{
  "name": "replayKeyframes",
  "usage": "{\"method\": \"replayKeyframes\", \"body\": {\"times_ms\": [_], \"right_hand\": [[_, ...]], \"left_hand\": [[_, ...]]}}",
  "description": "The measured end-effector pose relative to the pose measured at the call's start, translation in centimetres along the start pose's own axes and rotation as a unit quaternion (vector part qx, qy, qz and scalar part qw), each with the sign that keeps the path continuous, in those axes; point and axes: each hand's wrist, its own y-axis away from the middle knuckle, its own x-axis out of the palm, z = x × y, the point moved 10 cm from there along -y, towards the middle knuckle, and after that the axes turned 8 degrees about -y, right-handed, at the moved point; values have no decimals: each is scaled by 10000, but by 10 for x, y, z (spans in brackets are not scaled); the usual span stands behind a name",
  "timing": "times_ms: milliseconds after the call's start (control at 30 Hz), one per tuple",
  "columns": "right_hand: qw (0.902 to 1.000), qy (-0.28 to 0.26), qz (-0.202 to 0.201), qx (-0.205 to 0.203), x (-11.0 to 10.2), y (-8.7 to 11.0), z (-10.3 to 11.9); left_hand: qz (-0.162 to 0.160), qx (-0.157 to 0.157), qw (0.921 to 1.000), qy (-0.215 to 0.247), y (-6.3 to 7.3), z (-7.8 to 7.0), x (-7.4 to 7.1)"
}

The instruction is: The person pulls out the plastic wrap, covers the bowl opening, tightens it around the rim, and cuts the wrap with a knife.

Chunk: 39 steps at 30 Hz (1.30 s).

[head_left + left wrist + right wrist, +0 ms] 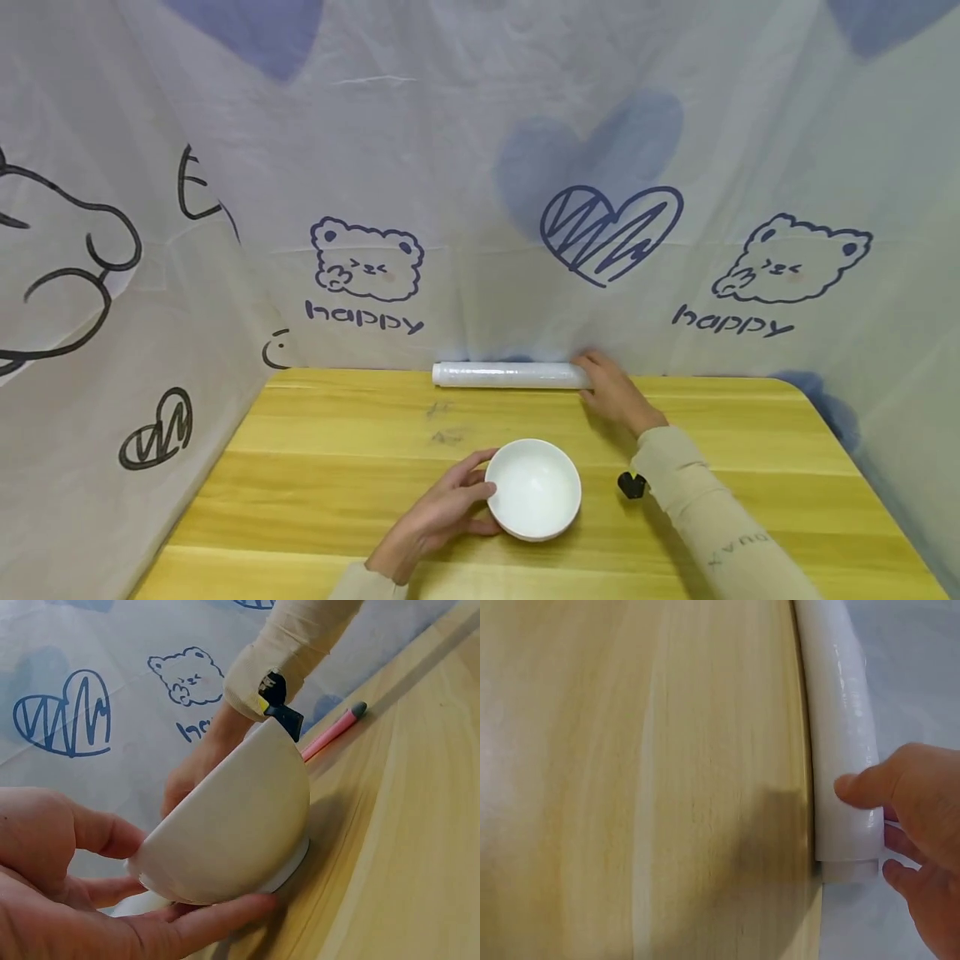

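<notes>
1. If the white bowl (pixel 534 492) is the middle of a clock in the head view, the left hand (pixel 444 510) holds it from near 9 o'clock. That hand is part-way open, with its thumb at the rim and its fingers curved on the side.
2. The bowl faces up over the table (pixel 337 475). I can't tell if its foot is touching.
3. It looks hard and smooth, so it could slip or break if dropped. The rim and low side seem good places to hold.
4. The white roll (pixel 510 375) is near 12 o'clock, along the table's far edge.
5. The right hand (pixel 613 392), between 1 and 2 o'clock, grips the roll's right end, thumb on one side and fingers on the other.
6. The roll looks light, shiny and a bit slippery, and it could roll away. Holding both ends should keep it steady.
</notes>
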Motion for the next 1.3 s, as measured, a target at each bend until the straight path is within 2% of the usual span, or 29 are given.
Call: {"method": "replayKeyframes", "body": {"times_ms": [167, 367, 633, 867, 1100, 1300], "right_hand": [[9997, 182, -134, -129, 1, -1, 1], [9987, 348, -299, -208, -1, 1, -2], [9981, 213, -484, -325, 1, 8, 2], [9979, -67, -625, -166, -3, 22, 8], [9980, 62, -631, 21, -9, 30, 10], [9982, -124, -493, 309, -7, 35, 8]], "left_hand": [[-27, 46, 9997, 252, -5, 0, -3], [54, 83, 9998, 176, -18, 1, -8], [-165, 73, 9997, 137, -31, 7, -25], [-379, 61, 9993, -20, -42, 4, -38], [-673, 74, 9970, -371, -58, -5, -49], [-693, 19, 9951, -704, -71, -11, -52]]}}
